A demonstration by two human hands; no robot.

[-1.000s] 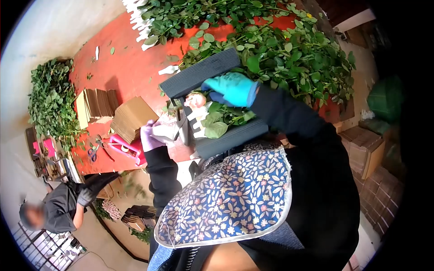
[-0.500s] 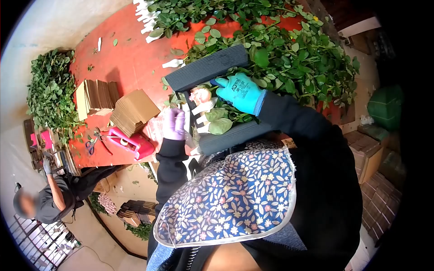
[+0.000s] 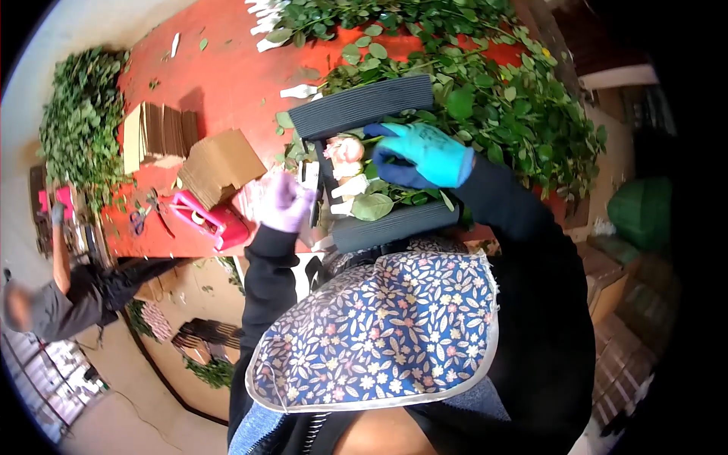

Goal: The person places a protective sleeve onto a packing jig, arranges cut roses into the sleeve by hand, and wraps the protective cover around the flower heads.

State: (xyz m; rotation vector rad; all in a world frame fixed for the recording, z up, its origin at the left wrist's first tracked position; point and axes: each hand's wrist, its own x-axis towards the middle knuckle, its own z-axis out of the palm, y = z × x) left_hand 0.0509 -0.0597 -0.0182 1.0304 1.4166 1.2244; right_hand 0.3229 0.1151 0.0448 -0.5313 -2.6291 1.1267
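Observation:
My left hand point(image 3: 284, 203), in a lilac glove, hovers at the left of a black frame, its fingers curled together; whatever they may hold is too small to make out. My right hand point(image 3: 426, 155), in a teal glove with navy fingertips, is over leafy stems with thumb and forefinger apart. Between two dark ribbed pads point(image 3: 360, 106) of the frame lie a pale pink rose point(image 3: 346, 152) and several white-sleeved flower heads point(image 3: 351, 186). Their leaves point(image 3: 373, 206) spread to the right, beneath my right hand.
Brown cardboard pieces point(image 3: 221, 167) stand left on the red table point(image 3: 235, 68), near a pink tape dispenser point(image 3: 211, 220) and scissors point(image 3: 138, 220). Leafy stems point(image 3: 500, 98) cover the right side. Another person point(image 3: 68, 303) works at the far left.
My left hand has dropped slightly toward me, with its fingers more curled. The right hand has shifted right, with thumb and forefinger spread wider. The view has moved a little.

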